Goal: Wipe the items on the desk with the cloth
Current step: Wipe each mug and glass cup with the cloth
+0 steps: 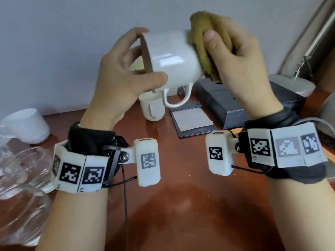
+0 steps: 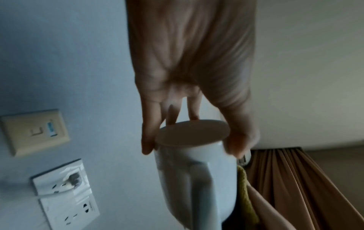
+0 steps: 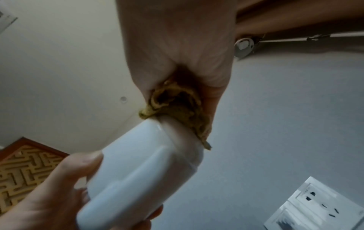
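A white mug (image 1: 172, 57) lies on its side in the air above the desk, handle (image 1: 178, 98) pointing down, mouth to the left. My left hand (image 1: 126, 69) grips its rim end, thumb below and fingers over the top. A mustard-brown cloth (image 1: 208, 44), bunched in my right hand (image 1: 235, 57), is pressed against the mug's base. From the left wrist, the mug (image 2: 197, 171) hangs between my fingers (image 2: 147, 140), with the cloth (image 2: 245, 191) behind it. Seen from the right wrist, the cloth (image 3: 177, 109) caps the mug (image 3: 141, 171).
On the red-brown desk (image 1: 181, 196) a second white mug (image 1: 154, 107) stands below the held one. A framed pad (image 1: 192, 120) and a dark box (image 1: 235, 105) lie to the right. A white bowl (image 1: 27, 124) and clear glassware (image 1: 21, 178) sit at the left. Wall sockets (image 2: 65, 194) are behind.
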`<state>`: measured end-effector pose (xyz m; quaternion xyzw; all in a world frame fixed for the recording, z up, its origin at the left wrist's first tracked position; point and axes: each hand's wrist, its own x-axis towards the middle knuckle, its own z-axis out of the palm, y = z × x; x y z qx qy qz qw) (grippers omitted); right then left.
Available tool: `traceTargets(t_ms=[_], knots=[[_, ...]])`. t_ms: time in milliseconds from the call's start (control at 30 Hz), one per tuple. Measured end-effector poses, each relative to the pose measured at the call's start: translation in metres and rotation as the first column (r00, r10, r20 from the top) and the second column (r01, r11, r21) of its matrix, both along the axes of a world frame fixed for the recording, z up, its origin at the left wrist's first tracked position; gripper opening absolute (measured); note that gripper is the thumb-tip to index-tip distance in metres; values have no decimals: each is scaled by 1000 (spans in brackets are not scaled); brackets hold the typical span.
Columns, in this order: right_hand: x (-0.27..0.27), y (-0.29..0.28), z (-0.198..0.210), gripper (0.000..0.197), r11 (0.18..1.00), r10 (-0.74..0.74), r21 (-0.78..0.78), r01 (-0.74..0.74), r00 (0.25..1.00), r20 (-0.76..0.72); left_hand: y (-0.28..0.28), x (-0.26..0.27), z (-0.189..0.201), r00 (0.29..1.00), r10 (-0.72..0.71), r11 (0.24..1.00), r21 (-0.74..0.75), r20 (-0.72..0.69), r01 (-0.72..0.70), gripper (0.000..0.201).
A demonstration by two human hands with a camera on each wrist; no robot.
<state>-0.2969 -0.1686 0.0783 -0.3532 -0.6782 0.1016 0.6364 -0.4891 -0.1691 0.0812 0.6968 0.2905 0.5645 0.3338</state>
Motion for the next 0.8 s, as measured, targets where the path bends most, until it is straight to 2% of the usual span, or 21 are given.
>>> traceTargets(t_ms=[100, 200, 333, 400, 467, 567, 633, 700, 800], knots=[[2, 0, 1, 17, 997, -74, -28, 74, 997, 11, -3, 2, 0, 991, 48, 990, 139, -123, -31, 71], [-2, -2, -2, 28, 996, -89, -3, 89, 995, 44, -1, 2, -2, 975, 138, 970, 225, -177, -96, 71], [-18, -8, -6, 37, 990, -36, 139, -4, 957, 287, 4, -2, -4, 954, 245, 948, 249, -173, -198, 72], [-22, -6, -6, 39, 990, -40, 143, -12, 934, 355, 5, -3, -5, 950, 261, 945, 246, -174, -214, 72], [-20, 0, -7, 39, 993, -86, 103, 59, 956, 279, 5, -4, -5, 948, 266, 945, 243, -174, -220, 72], [-16, 6, -11, 43, 984, -167, -48, 172, 981, 97, 5, -7, -3, 959, 242, 951, 231, -148, -205, 72], [-17, 8, -14, 44, 975, -190, -98, 198, 978, 85, 6, -9, -4, 962, 239, 954, 218, -130, -208, 71], [-25, 3, -15, 44, 980, -185, -55, 192, 977, 101, 5, -10, -4, 964, 242, 955, 203, -114, -216, 70], [-42, -9, -13, 42, 981, -180, 102, 164, 968, 176, 3, -6, -5, 967, 223, 959, 205, -126, -194, 71]])
